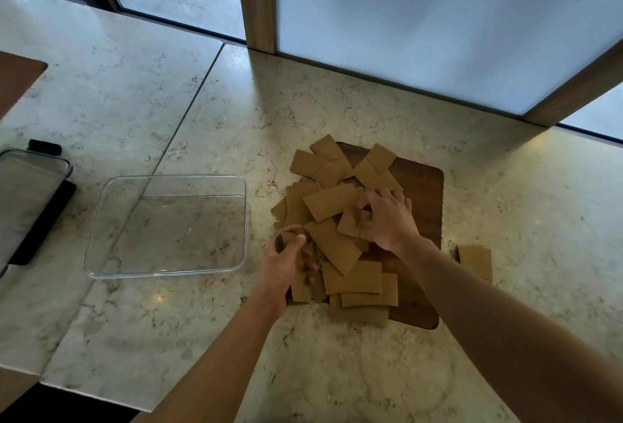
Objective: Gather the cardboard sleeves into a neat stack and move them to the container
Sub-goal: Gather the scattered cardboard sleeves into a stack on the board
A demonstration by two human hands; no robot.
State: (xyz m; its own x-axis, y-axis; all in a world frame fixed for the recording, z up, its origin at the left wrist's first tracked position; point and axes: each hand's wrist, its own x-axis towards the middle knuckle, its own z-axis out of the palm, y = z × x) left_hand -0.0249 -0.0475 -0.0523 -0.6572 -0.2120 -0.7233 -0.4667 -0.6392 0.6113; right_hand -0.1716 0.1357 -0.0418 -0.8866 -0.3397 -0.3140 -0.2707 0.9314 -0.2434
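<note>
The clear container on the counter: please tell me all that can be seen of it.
The clear container is a shallow, see-through rectangular tray with rounded corners, glass or plastic by its look. It lies flat and open on the marble counter, holding nothing, left of the cardboard sleeves. No hand touches it.

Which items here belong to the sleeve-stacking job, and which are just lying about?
Job: cardboard sleeves, small sleeve stack, clear container, left hand, right hand.
Lying about: wooden board, container lid.
</note>
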